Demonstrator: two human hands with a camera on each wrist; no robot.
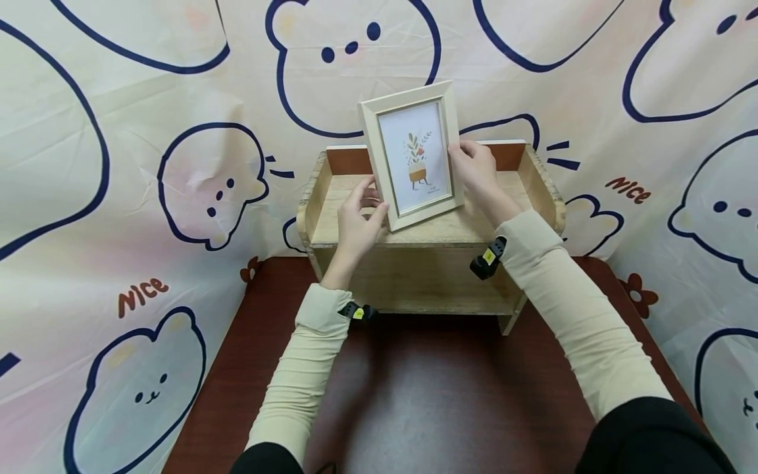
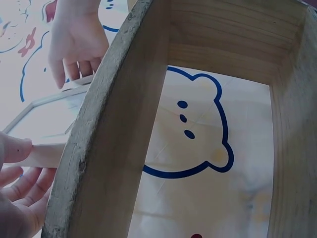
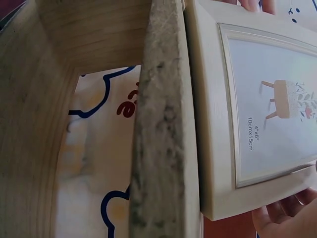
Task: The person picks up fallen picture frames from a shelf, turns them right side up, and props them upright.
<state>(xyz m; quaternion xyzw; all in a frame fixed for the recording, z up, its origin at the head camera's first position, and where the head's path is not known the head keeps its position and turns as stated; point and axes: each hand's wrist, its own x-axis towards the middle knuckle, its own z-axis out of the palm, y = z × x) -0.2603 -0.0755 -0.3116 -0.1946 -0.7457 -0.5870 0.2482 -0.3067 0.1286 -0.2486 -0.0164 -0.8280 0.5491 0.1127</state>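
Note:
A cream picture frame point(image 1: 391, 112) with a printed card of a potted plant point(image 1: 417, 158) stands tilted over the top board of a small wooden shelf point(image 1: 343, 210). My left hand point(image 1: 358, 220) holds its lower left side; in the left wrist view the thumb lies over the border and the fingers point(image 2: 34, 186) are below it. On the other side, my right hand point(image 1: 476, 171) pinches the right edge around mid-height. The right wrist view shows the frame's bottom edge point(image 3: 205, 148) close along the shelf's front edge point(image 3: 161, 139); whether they touch, I cannot tell.
The shelf has raised side panels point(image 1: 541, 184) and an open lower level point(image 1: 438, 283). It stands at the back of a dark brown table point(image 1: 438, 395). Behind and beside hangs a pale cloth point(image 1: 219, 283) printed with cartoon bears.

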